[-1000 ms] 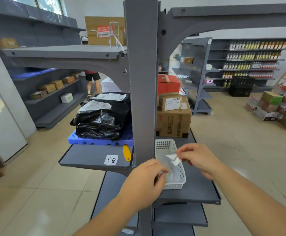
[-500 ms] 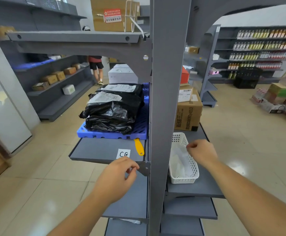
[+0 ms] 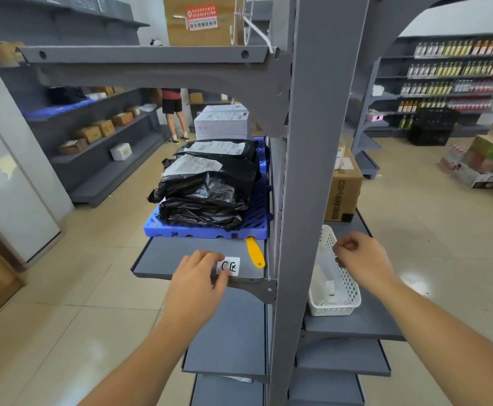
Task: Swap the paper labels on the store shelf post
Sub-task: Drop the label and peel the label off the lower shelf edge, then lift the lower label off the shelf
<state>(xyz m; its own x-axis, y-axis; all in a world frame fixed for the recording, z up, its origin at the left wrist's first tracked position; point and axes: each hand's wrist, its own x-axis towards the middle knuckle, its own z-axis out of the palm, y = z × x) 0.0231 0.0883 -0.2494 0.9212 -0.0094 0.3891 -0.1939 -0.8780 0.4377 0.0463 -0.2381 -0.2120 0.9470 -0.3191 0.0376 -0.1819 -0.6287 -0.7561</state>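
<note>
A white paper label [image 3: 231,266] with handwritten marks lies on the front of the grey shelf [image 3: 169,259], just left of the upright grey shelf post [image 3: 306,200]. My left hand [image 3: 195,282] covers the label's left edge, with fingers above and thumb below pinching it. On the other side of the post, my right hand [image 3: 362,259] hovers over a white plastic basket [image 3: 349,300]. Its fingers are curled shut and I see nothing in them. Pale paper lies inside the basket.
A yellow scraper [image 3: 254,253] lies right of the label. Behind it, black plastic parcels [image 3: 210,186] rest on a blue pallet [image 3: 258,227]. A cardboard box [image 3: 343,189] stands behind the basket. A person [image 3: 173,112] stands far down the left aisle.
My left hand moved up from below the shelf edge onto the label. My right hand held a small paper a second ago; now it is closed over the basket with no paper visible.
</note>
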